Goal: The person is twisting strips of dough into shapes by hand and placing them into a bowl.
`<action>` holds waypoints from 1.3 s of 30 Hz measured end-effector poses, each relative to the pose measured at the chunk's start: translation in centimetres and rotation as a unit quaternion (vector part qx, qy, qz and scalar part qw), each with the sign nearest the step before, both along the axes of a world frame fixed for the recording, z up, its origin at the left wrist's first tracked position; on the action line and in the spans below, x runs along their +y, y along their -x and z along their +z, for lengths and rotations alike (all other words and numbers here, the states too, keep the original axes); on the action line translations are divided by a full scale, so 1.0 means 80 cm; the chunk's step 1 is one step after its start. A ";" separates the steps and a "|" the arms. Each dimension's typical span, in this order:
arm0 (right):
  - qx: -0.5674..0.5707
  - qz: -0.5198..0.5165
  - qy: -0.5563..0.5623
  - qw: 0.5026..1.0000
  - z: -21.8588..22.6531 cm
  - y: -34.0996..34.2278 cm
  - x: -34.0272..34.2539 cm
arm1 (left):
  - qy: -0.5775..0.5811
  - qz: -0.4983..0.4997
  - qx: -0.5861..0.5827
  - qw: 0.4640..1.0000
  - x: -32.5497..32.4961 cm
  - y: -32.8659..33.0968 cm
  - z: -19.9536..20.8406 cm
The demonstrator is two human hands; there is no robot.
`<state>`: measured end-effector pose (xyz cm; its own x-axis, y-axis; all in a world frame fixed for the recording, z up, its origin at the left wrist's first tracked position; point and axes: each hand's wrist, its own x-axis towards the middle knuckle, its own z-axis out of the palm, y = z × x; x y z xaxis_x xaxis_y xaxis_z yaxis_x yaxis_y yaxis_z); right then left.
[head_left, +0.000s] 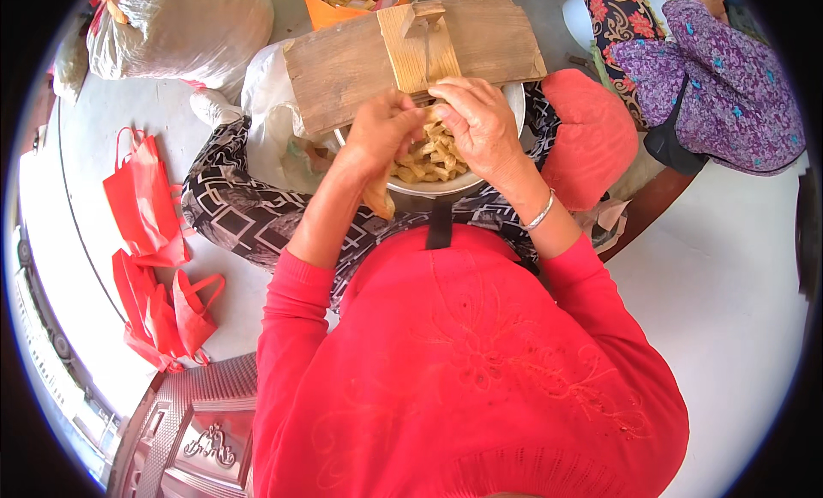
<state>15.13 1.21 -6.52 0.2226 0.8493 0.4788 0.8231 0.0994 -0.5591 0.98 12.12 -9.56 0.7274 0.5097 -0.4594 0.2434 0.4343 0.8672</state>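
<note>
My left hand (384,131) and my right hand (482,125) meet over a white basin (435,189), fingers pinched close together. Between the fingertips sits a tan, wrinkled strip (429,116), which both hands seem to grip; its kind cannot be made out. A longer tan piece (378,198) hangs below my left palm. Many cut tan strips (439,153) fill the basin. Just beyond the hands, a wooden board (334,78) lies across the basin, with a paler wooden block (403,52) and a thin upright metal part fixed on it.
An orange container (324,11) of similar strips stands behind the board. Large pale sacks (184,31) are at the far left. Red bags (144,198) lie on the left floor beside a dark carved panel (206,442). Someone in purple floral cloth (729,87) sits at the right, near a pink cushion (591,138).
</note>
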 end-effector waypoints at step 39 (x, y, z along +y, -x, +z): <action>0.004 -0.049 0.006 0.999 -0.007 0.030 -0.011 | 0.301 0.019 -0.181 0.936 -0.077 0.022 0.009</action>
<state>12.70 0.34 -7.08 0.3089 0.8291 0.4661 0.8241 0.0114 -0.5664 -0.80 5.99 -8.83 0.8779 0.2662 -0.3981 -0.0453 0.8737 0.4843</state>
